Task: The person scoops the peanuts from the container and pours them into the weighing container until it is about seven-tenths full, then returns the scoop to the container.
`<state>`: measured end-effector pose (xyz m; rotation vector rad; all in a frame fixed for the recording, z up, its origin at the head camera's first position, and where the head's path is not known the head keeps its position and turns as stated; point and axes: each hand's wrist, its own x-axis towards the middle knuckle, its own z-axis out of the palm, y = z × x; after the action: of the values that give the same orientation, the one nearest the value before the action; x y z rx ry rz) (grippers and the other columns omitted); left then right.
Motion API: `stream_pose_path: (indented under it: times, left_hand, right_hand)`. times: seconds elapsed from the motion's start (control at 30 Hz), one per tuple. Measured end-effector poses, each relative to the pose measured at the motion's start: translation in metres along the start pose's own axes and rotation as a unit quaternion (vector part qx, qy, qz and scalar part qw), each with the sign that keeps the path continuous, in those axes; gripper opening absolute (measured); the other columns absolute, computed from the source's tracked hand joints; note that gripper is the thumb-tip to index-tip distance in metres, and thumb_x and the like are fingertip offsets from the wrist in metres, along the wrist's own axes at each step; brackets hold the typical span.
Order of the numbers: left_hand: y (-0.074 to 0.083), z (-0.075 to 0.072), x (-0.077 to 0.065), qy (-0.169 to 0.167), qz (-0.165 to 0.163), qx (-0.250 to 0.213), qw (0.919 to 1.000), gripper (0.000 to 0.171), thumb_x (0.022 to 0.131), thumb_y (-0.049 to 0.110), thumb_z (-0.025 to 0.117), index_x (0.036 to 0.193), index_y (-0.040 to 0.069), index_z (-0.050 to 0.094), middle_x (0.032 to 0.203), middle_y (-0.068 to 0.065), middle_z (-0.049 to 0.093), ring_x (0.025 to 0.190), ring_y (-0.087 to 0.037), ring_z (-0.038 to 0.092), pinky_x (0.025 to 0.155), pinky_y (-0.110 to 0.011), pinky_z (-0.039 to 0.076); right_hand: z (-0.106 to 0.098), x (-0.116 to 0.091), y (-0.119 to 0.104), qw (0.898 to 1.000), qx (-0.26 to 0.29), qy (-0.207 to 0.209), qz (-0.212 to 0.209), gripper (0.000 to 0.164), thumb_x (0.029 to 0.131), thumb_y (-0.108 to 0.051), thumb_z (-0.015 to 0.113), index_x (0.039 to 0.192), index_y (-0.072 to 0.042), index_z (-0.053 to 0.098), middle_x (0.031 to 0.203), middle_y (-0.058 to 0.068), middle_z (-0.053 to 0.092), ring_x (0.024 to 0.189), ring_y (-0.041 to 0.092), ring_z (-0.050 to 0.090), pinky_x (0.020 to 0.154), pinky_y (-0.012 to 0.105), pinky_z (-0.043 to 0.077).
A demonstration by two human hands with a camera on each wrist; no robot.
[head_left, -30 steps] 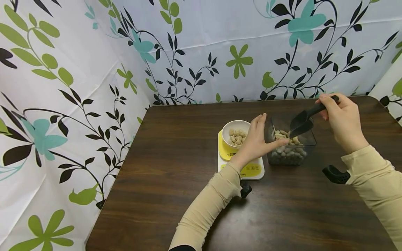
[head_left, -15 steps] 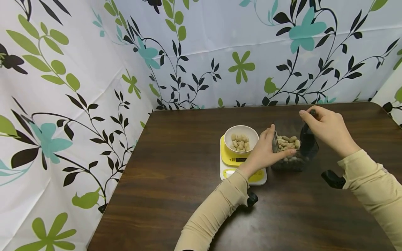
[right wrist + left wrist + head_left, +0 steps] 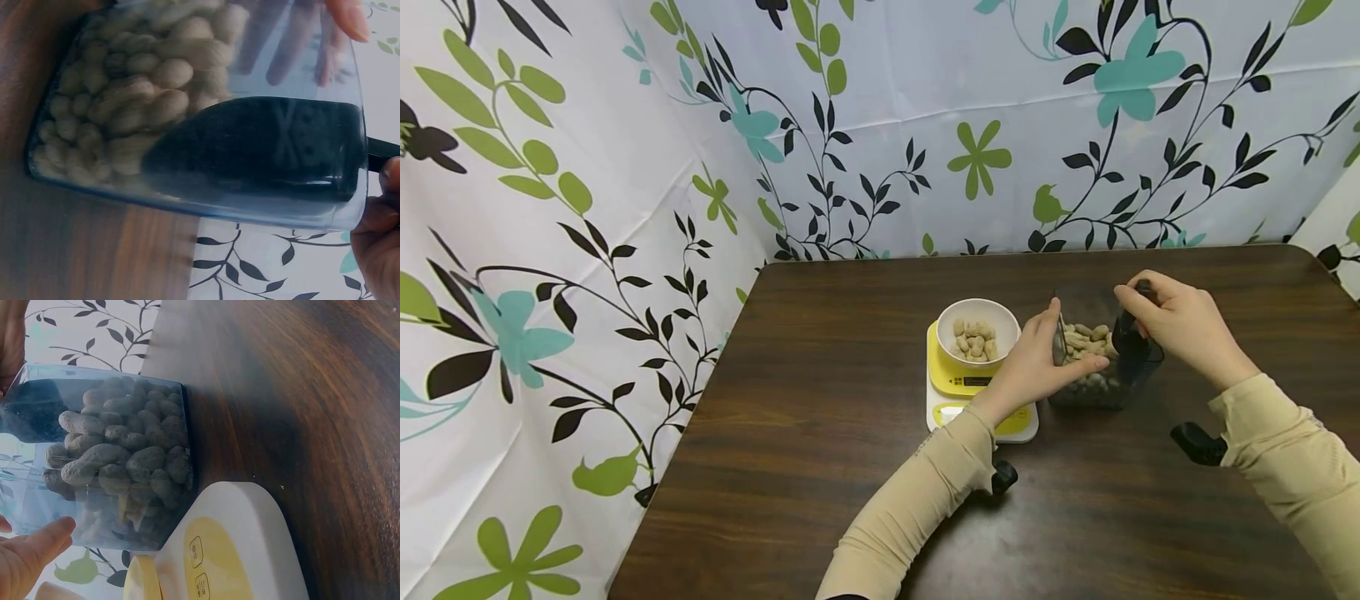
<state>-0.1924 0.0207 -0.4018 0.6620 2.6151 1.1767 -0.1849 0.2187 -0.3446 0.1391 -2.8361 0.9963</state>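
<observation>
A clear plastic container (image 3: 1093, 398) of unshelled peanuts (image 3: 169, 75) stands on the table. My left hand (image 3: 1030, 358) holds it at its left front corner, fingers along the left wall and thumb at the front. My right hand (image 3: 1183, 321) pinches the handle of a black scoop (image 3: 269, 150). The scoop stands steeply inside the container's right side, its tip down among the peanuts in the right wrist view. Left of the container, a white bowl (image 3: 951, 317) with some peanuts in it sits on a yellow and white kitchen scale (image 3: 942, 379). My left forearm and hand partly cover the scale.
The dark wooden table (image 3: 820, 375) extends to the left and in front. A white curtain (image 3: 887, 92) with a leaf and flower print hangs behind and at the left. Black wrist pieces (image 3: 1197, 443) stick out below both sleeves.
My right hand has turned the scoop upright and lowered it into the container, moving left and down. My left hand stays at the container. The head view has shifted slightly.
</observation>
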Motion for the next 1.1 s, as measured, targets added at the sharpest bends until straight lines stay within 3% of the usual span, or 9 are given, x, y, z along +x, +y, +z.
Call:
stream_pose_path:
  times: [0.3, 0.5, 0.8, 1.1]
  left_hand:
    - [0.001, 0.001, 0.001, 0.006, 0.004, -0.002, 1.0, 0.093, 0.085, 0.057, 0.056, 0.149, 0.029, -0.005, 0.157, 0.001, 0.016, 0.143, -0.012, 0.02, 0.112, -0.033, 0.032]
    - [0.001, 0.001, -0.001, 0.001, 0.0, -0.01, 0.9999, 0.092, 0.085, 0.058, 0.056, 0.148, 0.032, -0.006, 0.156, 0.003, 0.016, 0.143, -0.012, 0.02, 0.111, -0.034, 0.033]
    - [0.002, 0.001, -0.001, 0.005, -0.002, -0.016, 0.9999, 0.092, 0.085, 0.057, 0.056, 0.148, 0.03, -0.005, 0.156, 0.002, 0.015, 0.143, -0.011, 0.02, 0.112, -0.034, 0.032]
    - [0.001, 0.003, 0.0, 0.006, -0.002, -0.01, 0.9999, 0.092, 0.085, 0.058, 0.056, 0.149, 0.03, -0.005, 0.156, 0.003, 0.015, 0.143, -0.011, 0.02, 0.112, -0.033, 0.032]
  right_hand:
    - [0.002, -0.011, 0.013, 0.999, 0.024, 0.017, 0.012, 0.038, 0.097, -0.048, 0.037, 0.107, -0.016, 0.054, 0.063, 0.003, 0.051, 0.047, 0.018, 0.039, 0.047, 0.03, 0.031]
    - [0.002, -0.019, 0.026, 0.999, 0.051, -0.003, 0.016, 0.033, 0.099, -0.043, 0.036, 0.11, -0.016, 0.051, 0.067, 0.0, 0.05, 0.052, 0.017, 0.038, 0.05, 0.031, 0.03]
    - [-0.003, -0.014, 0.031, 0.992, 0.108, -0.067, -0.006, 0.031, 0.1, -0.035, 0.038, 0.113, -0.011, 0.053, 0.08, 0.001, 0.043, 0.071, 0.012, 0.041, 0.057, 0.029, 0.033]
    - [-0.001, -0.012, 0.042, 0.991, 0.127, -0.021, 0.034, 0.041, 0.1, -0.04, 0.035, 0.11, -0.005, 0.053, 0.072, -0.008, 0.049, 0.067, 0.01, 0.047, 0.059, 0.02, 0.039]
